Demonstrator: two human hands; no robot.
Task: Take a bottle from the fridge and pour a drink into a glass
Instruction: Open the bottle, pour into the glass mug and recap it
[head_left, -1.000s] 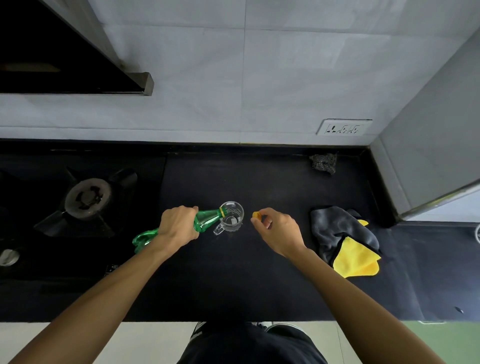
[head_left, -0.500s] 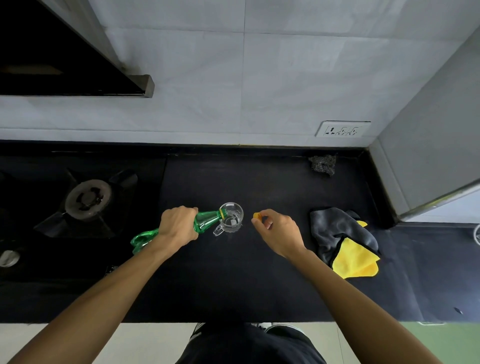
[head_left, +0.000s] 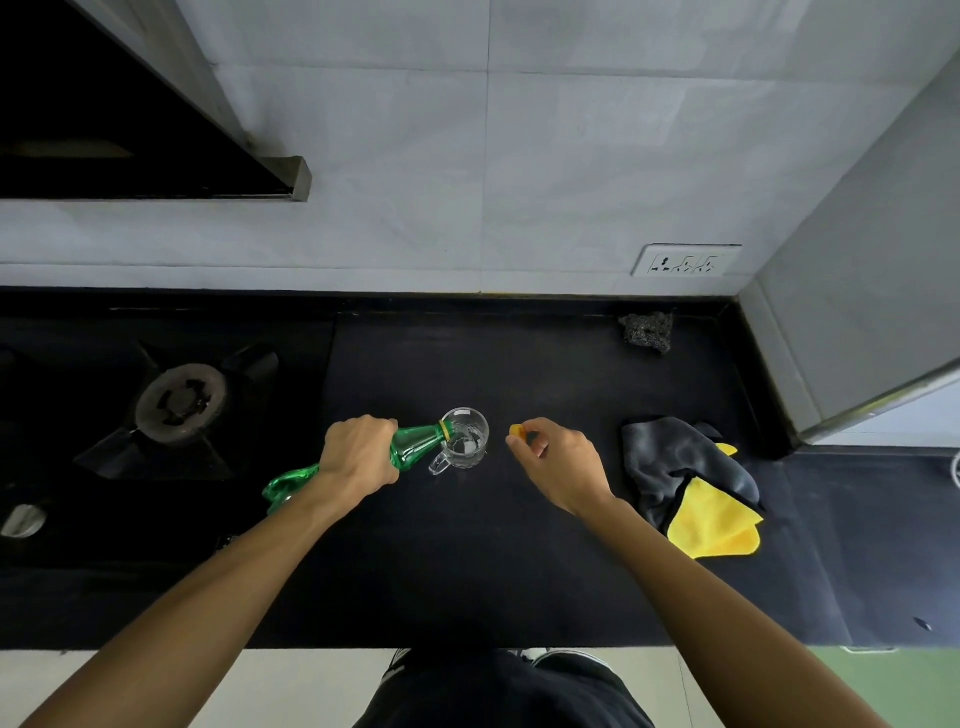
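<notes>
A green plastic bottle (head_left: 415, 446) lies tilted nearly flat in my left hand (head_left: 358, 453), its open mouth over the rim of a small clear glass mug (head_left: 466, 436). The mug stands on the black counter (head_left: 467, 561) with its handle toward me and some clear liquid inside. My left hand wraps the bottle's middle, and the bottle's base pokes out behind my wrist. To the right of the mug, my right hand (head_left: 558, 462) pinches the yellow bottle cap (head_left: 517, 430) between thumb and fingers, a little above the counter.
A gas stove burner (head_left: 179, 402) sits at the left with a knob (head_left: 21, 519) near the edge. A grey and yellow cloth (head_left: 691, 483) lies at the right. A dark scrubber (head_left: 647, 330) rests by the back wall under a socket (head_left: 685, 260).
The bottle stays tipped over the mug and both hands hold almost the same place. The liquid in the mug looks slightly higher.
</notes>
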